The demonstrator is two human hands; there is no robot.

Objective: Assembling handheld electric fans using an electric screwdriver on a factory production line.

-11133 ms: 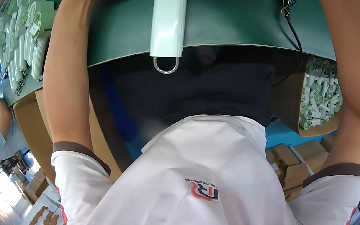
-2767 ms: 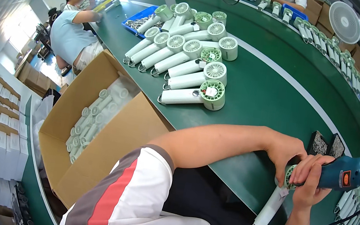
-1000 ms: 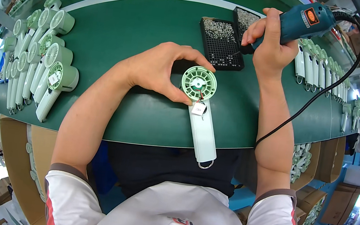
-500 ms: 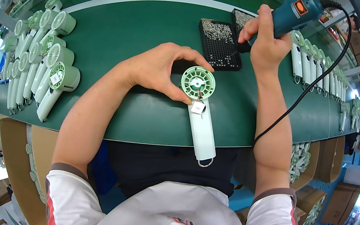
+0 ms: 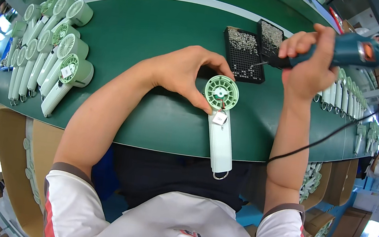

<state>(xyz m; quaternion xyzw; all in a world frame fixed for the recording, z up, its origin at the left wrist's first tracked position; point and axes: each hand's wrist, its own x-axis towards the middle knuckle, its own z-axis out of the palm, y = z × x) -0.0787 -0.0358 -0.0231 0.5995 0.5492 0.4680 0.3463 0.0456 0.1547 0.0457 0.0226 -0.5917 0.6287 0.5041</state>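
My left hand (image 5: 190, 74) grips the round head of a pale green handheld fan (image 5: 221, 142), thumb and fingers curved about its rim. The fan lies with its handle toward me, the end loop reaching past the table edge. A small white tag or connector with thin wires rests at the neck. In my right hand (image 5: 310, 67) is a teal electric screwdriver (image 5: 349, 51), held nearly level, its cable running down beside my forearm. The screwdriver's thin bit points left over a black screw tray (image 5: 244, 53), which holds many small screws. Whether the tip touches a screw I cannot tell.
A second black screw tray (image 5: 271, 35) stands behind the first. Rows of fans (image 5: 58, 51) crowd the left of the green table (image 5: 163, 27), and more fans (image 5: 343, 94) line the right. Cardboard boxes (image 5: 11, 161) stand below the table; other people are in the background.
My right hand has lowered the screwdriver from a steep tilt to nearly level, bringing its bit over the near screw tray. The left hand still holds the fan.
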